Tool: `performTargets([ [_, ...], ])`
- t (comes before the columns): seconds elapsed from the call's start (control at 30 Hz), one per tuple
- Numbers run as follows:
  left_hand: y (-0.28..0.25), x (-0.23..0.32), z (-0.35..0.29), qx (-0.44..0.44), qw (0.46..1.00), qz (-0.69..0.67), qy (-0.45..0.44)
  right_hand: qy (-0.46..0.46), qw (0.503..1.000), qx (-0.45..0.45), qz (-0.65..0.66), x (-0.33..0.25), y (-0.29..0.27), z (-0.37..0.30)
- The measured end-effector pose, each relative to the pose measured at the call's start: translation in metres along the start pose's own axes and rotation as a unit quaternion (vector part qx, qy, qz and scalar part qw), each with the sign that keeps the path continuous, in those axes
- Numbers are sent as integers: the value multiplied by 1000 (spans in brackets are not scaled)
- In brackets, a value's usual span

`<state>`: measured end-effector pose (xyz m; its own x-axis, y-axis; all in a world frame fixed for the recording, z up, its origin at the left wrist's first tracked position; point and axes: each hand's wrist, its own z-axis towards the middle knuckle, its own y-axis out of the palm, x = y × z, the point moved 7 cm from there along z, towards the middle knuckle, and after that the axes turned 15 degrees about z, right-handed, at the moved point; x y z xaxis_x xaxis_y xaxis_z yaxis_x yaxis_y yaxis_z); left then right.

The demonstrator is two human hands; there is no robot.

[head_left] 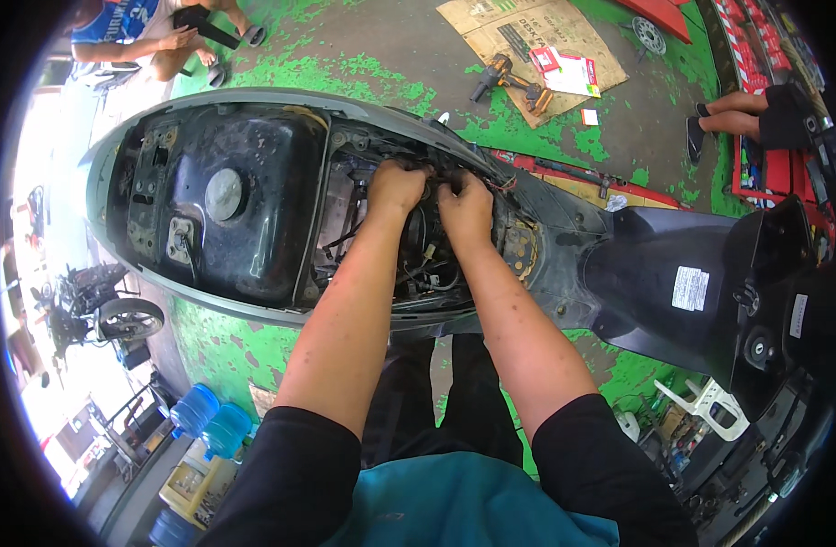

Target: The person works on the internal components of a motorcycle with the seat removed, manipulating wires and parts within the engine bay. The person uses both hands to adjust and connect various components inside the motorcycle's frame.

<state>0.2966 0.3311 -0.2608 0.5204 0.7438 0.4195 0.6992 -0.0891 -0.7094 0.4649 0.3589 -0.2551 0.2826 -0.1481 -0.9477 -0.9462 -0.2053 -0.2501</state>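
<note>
A dark scooter (632, 255) with its seat off lies across the view. Both of my arms reach into its open engine bay (338, 205). My left hand (398, 188) is closed, its curled fingers down by the bay's far edge; what they grip is hidden. Just to its right, my right hand (467, 210) is also closed, thumb and fingers bent together near some dark wiring, and I cannot make out what is in it. Left of the bay is the black fuel tank (281, 196) with a round grey cap (225, 194). Loose wires and connectors (427, 278) show beneath my wrists.
Beyond the scooter, cordless power tools (513, 84) and paper packets lie on flattened cardboard (472, 23). A person (149, 36) sits at far left; another person's legs (737, 126) show at right. Blue water jugs (225, 428) stand at lower left, a white plastic stool (709, 406) at lower right.
</note>
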Motion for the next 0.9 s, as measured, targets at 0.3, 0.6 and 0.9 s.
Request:
performTargets([
  [0.3,10,-12,3,20,990,-137,-35,-72,991,-87,-77,2,1,-6],
  [0.6,-1,-14,7,29,999,-36,-7,-21,992,-119,-32,6,2,-8],
  [0.9,0,-13,7,-8,984,163,68,-37,989,-135,-52,1,8,-11],
])
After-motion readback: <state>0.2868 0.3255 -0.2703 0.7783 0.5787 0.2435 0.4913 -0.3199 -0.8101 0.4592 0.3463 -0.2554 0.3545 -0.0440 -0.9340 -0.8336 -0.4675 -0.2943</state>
